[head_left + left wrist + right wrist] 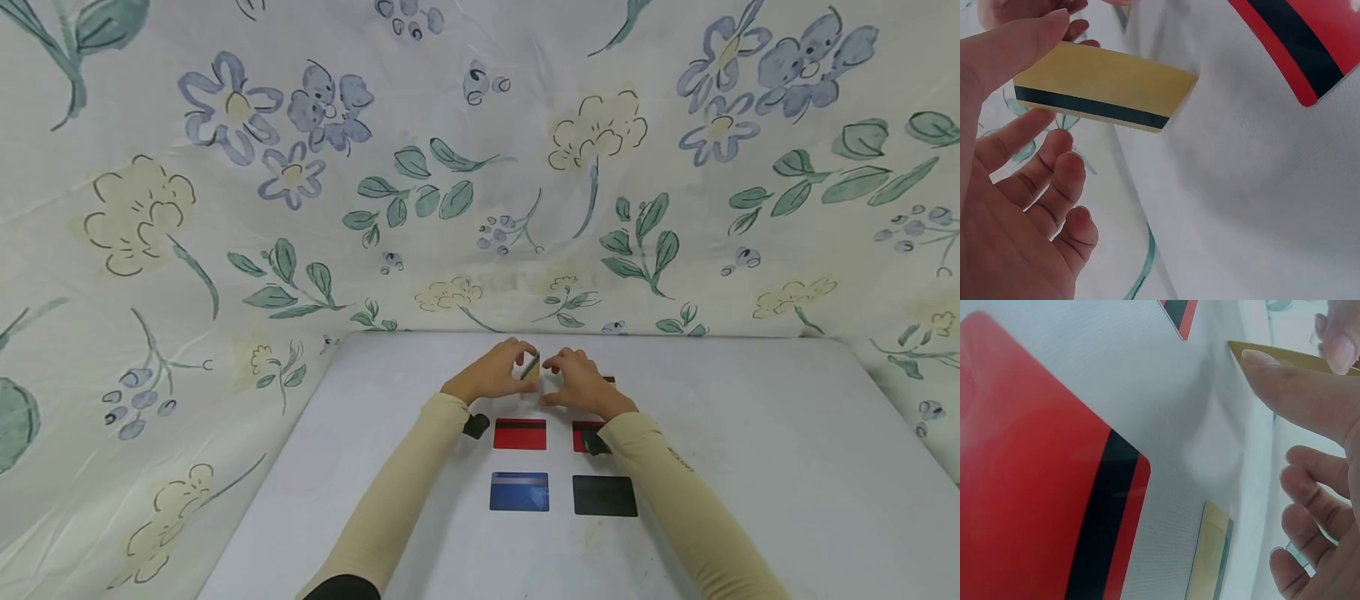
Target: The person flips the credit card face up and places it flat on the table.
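Observation:
My left hand (493,373) pinches a gold card (1107,81) with a black stripe between thumb and index finger. The card is held tilted above the far part of the white table; the other left fingers are loosely bent. Facing it from the right is my right hand (581,385), its fingers bent loosely, with a gap between it and the card in the head view. In the right wrist view its thumb (1304,394) overlaps the card. A second gold card (1210,556) lies on the table, mostly hidden behind the right hand in the head view.
Two red cards with black stripes, a left one (520,435) and a right one (582,432) partly covered by the right wrist, lie nearer. Closer still lie a blue card (519,492) and a black card (604,497). Floral cloth (525,275) rises behind the table (787,467).

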Demonstrator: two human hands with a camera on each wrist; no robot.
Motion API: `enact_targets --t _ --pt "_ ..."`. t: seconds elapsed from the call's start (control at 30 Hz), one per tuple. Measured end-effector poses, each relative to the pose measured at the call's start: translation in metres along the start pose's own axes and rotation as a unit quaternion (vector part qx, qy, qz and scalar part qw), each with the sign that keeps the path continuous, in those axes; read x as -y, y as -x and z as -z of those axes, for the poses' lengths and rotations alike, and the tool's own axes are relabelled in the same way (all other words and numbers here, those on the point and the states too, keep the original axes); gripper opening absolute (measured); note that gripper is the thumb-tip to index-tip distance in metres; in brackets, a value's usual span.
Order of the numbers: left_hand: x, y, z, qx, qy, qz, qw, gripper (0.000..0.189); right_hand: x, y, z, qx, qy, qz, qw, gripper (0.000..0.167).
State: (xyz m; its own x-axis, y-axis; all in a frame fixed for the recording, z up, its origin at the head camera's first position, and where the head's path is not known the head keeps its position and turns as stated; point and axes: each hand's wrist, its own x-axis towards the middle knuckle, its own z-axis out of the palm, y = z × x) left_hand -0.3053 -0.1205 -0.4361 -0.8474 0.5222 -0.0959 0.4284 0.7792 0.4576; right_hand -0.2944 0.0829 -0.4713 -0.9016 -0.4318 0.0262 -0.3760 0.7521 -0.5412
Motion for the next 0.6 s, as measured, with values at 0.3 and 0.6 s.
enact_targets --t 0.3,0.6 --pt "-0.0025 0.0006 0.0007 -0.009 0.021 -0.018 0.9996 0.061 0.0005 -0.0002 -0.0036 -0.003 0.001 -0.005 1.0000 0.061" --pt "-0.0033 0.0009 -0.0011 -0.012 0.030 -0.019 0.9993 0.061 0.0017 -0.0021 -0.0066 0.002 -0.007 -0.011 0.9999 0.063"
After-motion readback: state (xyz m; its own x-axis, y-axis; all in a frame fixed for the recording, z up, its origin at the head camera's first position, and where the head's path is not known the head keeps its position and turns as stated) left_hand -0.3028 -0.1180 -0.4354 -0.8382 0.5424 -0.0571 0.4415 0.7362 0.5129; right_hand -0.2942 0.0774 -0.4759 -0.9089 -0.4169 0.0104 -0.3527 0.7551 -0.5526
